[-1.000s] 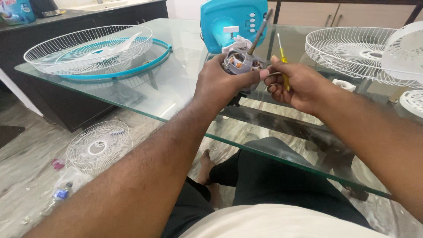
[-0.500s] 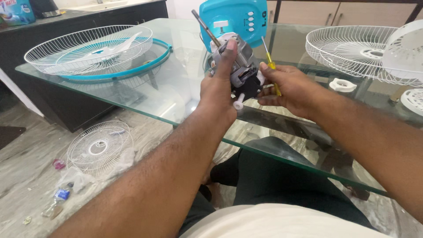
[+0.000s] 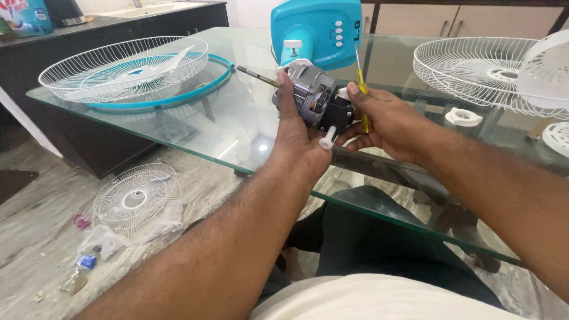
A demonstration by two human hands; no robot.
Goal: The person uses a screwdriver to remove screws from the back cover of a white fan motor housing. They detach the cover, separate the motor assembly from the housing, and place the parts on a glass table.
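Grey metal and copper windings mark the small electric fan motor [image 3: 316, 98] held just above the clear glass tabletop [image 3: 178, 127], a thin steel shaft [image 3: 256, 75] jutting from it toward the left. The left hand [image 3: 296, 142] grasps the motor from below and from its left side, thumb laid up along the casing, with a white plastic knob [image 3: 326, 138] sticking out beside the fingers. The right hand [image 3: 388, 121] is clenched around a yellow-handled screwdriver [image 3: 363, 101], whose slim blade points upward, and its fingers touch the motor's black rear end.

Just behind the motor stands a turquoise plastic fan housing [image 3: 317, 29] with a row of white buttons. On the left part of the table lies a white wire fan guard [image 3: 124, 65] with a turquoise rim, a white blade resting inside it. Another white wire guard [image 3: 468, 68] lies on the right, with a white plastic ring nut [image 3: 463, 116] near it. Down on the marbled floor [image 3: 35, 231] sits a smaller white wire grille [image 3: 137, 198] among bits of clear plastic wrapping.
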